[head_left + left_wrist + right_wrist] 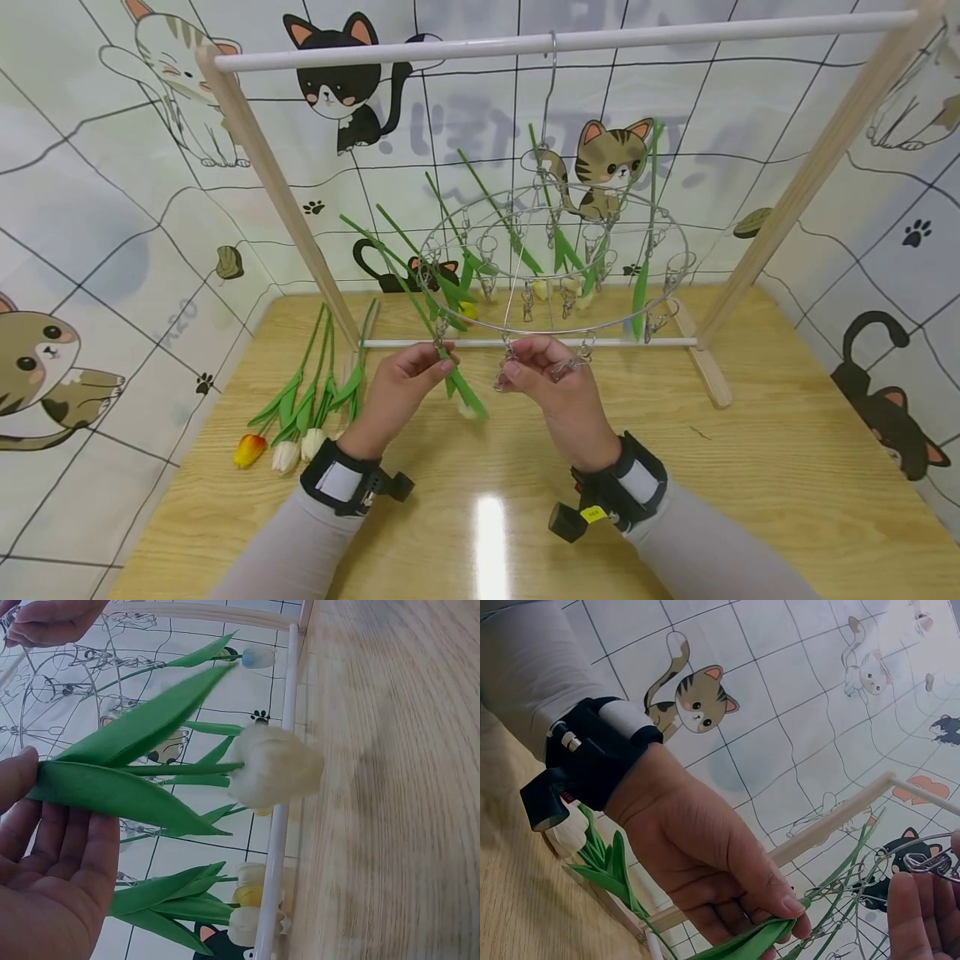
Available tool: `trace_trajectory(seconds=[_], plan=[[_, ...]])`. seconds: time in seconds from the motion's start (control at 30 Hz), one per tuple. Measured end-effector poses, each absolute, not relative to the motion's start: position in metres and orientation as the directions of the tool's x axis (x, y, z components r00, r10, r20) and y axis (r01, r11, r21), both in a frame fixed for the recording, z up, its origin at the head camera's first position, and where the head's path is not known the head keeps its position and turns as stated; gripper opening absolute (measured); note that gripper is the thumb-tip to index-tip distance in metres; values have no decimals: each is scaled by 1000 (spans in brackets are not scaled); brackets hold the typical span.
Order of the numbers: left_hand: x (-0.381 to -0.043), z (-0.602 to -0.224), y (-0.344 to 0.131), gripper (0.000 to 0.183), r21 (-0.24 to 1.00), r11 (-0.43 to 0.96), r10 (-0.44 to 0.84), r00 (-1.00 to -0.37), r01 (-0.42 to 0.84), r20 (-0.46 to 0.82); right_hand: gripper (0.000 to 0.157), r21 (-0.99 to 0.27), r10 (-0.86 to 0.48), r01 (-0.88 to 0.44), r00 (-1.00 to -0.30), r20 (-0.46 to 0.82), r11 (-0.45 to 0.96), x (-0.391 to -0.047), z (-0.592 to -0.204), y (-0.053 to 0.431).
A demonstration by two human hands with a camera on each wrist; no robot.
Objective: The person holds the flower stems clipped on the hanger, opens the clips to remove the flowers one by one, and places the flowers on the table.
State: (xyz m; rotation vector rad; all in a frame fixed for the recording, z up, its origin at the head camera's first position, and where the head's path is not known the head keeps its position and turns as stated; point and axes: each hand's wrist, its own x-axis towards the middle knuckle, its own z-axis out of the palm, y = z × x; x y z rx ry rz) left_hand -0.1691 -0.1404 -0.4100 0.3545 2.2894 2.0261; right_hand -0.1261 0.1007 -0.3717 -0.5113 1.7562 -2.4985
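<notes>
In front of me a round wire clip hanger (pixel 553 62) hangs by its hook from a rail. My left hand (pixel 401 392) pinches a white tulip (pixel 274 766) at its stem and leaves, thumb against fingers; the bloom points down and the stem rises beside the ring. A metal clip (pixel 440 333) hangs right at that stem, above the thumb. At the ring's near edge, my right hand (pixel 566 396) holds another metal clip (pixel 502 381) between thumb and fingers. More clips (pixel 573 364) lie against its fingers. Several tulips (pixel 641 304) hang head down from the ring.
The stand has wooden posts (pixel 277 183), a white top rail (pixel 450 52) and a low white bar (pixel 622 342) near the table. To the left, an orange-yellow tulip (pixel 250 450) and several white tulips (pixel 286 457) lie on the wooden table (pixel 787 467). A cat-print backdrop stands behind.
</notes>
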Motion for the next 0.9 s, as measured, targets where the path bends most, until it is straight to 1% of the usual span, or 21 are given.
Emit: trace_trajectory(seconds=[0.27, 0.53, 0.73, 0.9], plan=[[-166, -410, -139, 22, 982, 113, 254, -960, 150, 118, 20, -923, -219, -153, -946, 241, -354, -125, -371, 100], [-160, -407, -137, 22, 983, 133, 255, -963, 123, 86, 20, -912, -228, -140, -944, 240, -385, -126, -375, 97], [-156, -404, -135, 26, 982, 128, 265, -959, 139, 101, 12, -947, -236, -86, -958, 165, -310, -125, -382, 94], [-152, -400, -133, 22, 982, 117, 275, -955, 150, 113, 20, -967, -265, -9, -961, 78, -254, -124, -390, 88]])
